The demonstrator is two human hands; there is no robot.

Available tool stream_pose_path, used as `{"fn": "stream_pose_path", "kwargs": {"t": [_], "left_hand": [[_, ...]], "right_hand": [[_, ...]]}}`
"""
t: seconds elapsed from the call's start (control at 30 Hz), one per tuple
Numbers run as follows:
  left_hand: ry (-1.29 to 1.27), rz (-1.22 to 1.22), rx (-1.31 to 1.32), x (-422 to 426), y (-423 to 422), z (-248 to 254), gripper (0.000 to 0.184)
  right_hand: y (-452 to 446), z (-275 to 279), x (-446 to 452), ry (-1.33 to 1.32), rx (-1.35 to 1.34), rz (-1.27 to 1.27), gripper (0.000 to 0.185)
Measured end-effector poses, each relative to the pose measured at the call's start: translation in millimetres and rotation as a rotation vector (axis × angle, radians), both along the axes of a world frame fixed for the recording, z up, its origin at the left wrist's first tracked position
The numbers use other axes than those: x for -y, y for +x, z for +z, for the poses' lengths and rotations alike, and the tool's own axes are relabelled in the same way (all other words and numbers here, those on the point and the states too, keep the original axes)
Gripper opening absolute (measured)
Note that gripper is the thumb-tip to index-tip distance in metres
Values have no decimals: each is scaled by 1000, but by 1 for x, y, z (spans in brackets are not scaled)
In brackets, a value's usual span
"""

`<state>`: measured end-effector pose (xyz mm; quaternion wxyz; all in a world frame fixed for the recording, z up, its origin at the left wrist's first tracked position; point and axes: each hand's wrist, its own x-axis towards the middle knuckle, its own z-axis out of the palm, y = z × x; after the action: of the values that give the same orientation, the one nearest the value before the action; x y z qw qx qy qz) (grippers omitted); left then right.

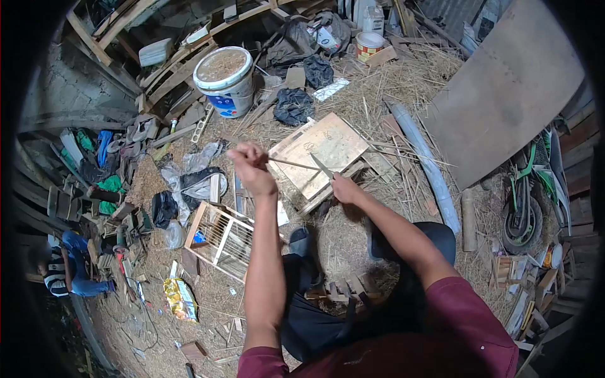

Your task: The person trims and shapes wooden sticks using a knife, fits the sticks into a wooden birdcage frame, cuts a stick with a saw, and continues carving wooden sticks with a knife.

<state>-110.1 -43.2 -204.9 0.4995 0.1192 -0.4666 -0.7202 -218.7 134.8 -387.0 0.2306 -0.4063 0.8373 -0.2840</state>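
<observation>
My left hand (pixel 253 171) is closed around one end of a thin wooden stick (pixel 291 164), raised over the left side of a low wooden work block (pixel 340 133). My right hand (pixel 345 188) grips a knife (pixel 322 166) near the block's front right corner. The blade points up and to the left, and the stick's far end meets or crosses it; whether they touch I cannot tell. Below my left forearm, a wooden cage with thin bars (pixel 228 242) lies on the ground.
A white bucket (pixel 230 94) filled with shavings stands at the back left. A grey pipe (pixel 425 167) and a large leaning sheet (pixel 510 88) are on the right, near a green motorbike (pixel 526 189). Another person (pixel 75 264) sits far left. Sticks and straw litter the ground.
</observation>
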Motion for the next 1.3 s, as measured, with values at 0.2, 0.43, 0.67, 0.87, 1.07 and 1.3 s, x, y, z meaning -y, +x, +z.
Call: {"fn": "stream_pose_path", "kwargs": {"t": [0.2, 0.43, 0.67, 0.87, 1.07, 1.3], "left_hand": [[120, 111, -48, 18, 10, 3, 58], [27, 135, -60, -13, 7, 10, 58], [104, 161, -102, -14, 12, 12, 58], [145, 125, -156, -10, 10, 10, 57], [167, 136, -177, -10, 13, 8, 56], [130, 106, -188, -19, 2, 10, 55]], "right_hand": [[35, 117, 32, 124, 264, -150, 24], [84, 129, 46, -189, -155, 26, 17], [89, 146, 49, -146, -145, 57, 19], [86, 156, 49, -131, -20, 87, 21], [82, 132, 46, -148, -74, 45, 17], [60, 114, 34, 46, -145, 22, 20]]}}
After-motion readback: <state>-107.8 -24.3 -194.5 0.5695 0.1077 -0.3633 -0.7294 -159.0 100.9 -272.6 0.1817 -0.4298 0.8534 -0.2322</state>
